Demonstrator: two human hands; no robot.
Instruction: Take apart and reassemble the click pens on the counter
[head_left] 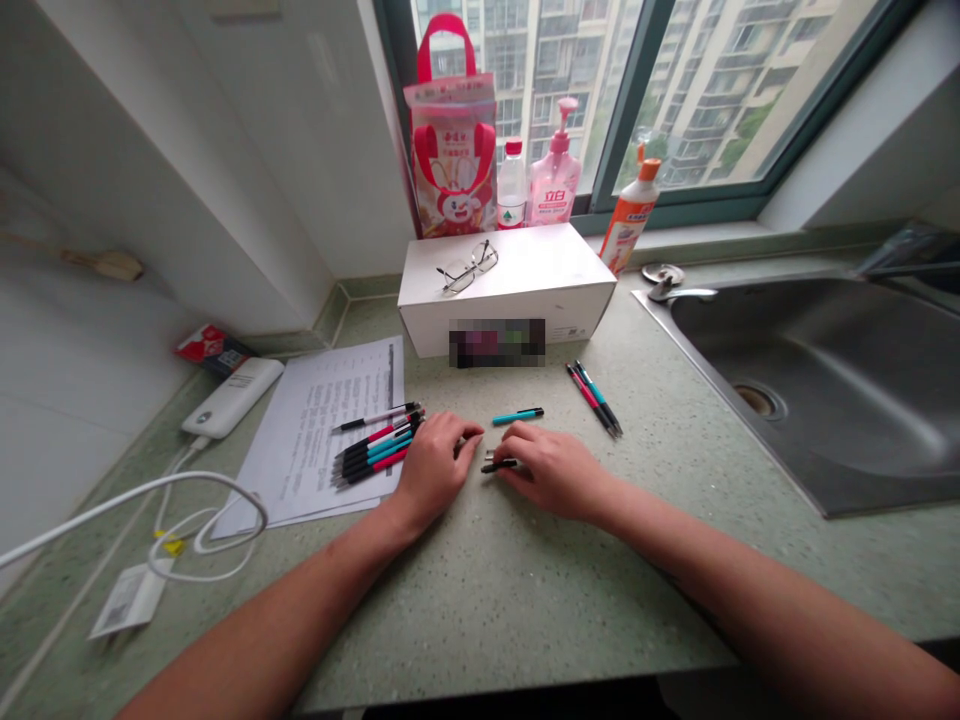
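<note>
My right hand (551, 468) has its fingers closed on a short black pen part (497, 466), low over the counter. A tiny pale piece (489, 456) lies just by those fingertips. Just beyond, a teal pen barrel (517, 416) with a black end rests on the counter. My left hand (436, 465) sits to the left with its fingers curled in; anything inside them is hidden. Against it lies a row of several red, teal and black pens (375, 455) on printed sheets (319, 420), a white-and-black pen (377, 417) above them. Two pens (594, 398), red and teal, lie to the right.
A white box (510, 270) with glasses (469, 268) on top stands behind. Bottles (555, 185) and a red-handled bag (454, 160) stand by the window. Left are a power bank (232, 398), a white cable (225, 478) and a charger (133, 598). A steel sink (817, 400) is right.
</note>
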